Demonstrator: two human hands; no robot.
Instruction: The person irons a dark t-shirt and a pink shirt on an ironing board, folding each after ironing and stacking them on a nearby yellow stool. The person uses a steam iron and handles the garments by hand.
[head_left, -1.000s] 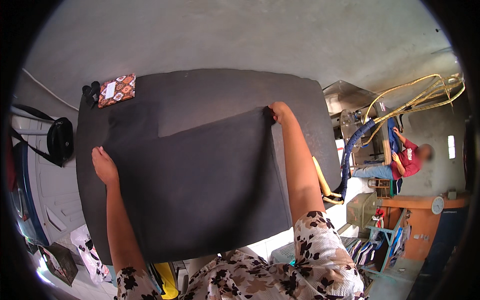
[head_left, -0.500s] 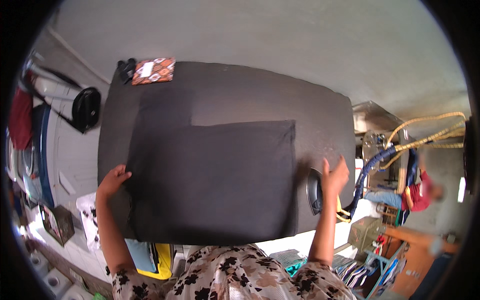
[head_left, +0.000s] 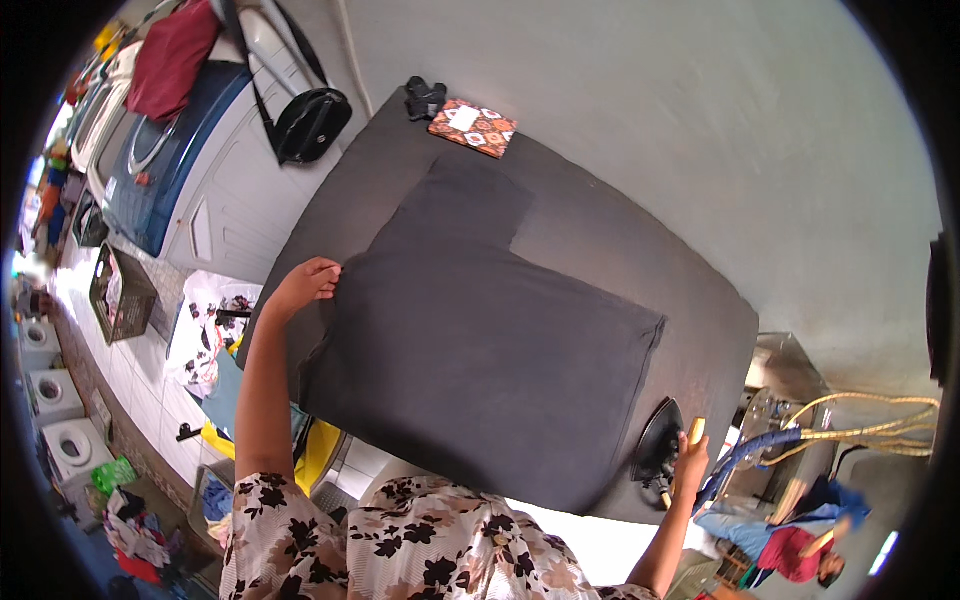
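Note:
A dark grey T-shirt (head_left: pixel 480 360) lies spread flat on a dark padded ironing table (head_left: pixel 600 240), one sleeve pointing toward the far side. At its left edge, my left hand (head_left: pixel 310 282) has its fingers pressed together, pinching the cloth by the look of it. Right of the hem stands a black clothes iron (head_left: pixel 657 440) with a yellow handle. My right hand (head_left: pixel 690 462) is closed round that handle; part of the grip is hidden behind the fingers.
At the table's far left corner lie an orange patterned booklet (head_left: pixel 474 127) and a small black object (head_left: pixel 425 99). A black bag (head_left: pixel 312 125) hangs beside a white machine. Hoses (head_left: pixel 750 450) run at the right, near a person in a red shirt (head_left: pixel 795 553).
The view has turned, so the table now slants down to the right. My right hand, open beside the iron before, now grips its handle. My left fingers have closed at the shirt's edge.

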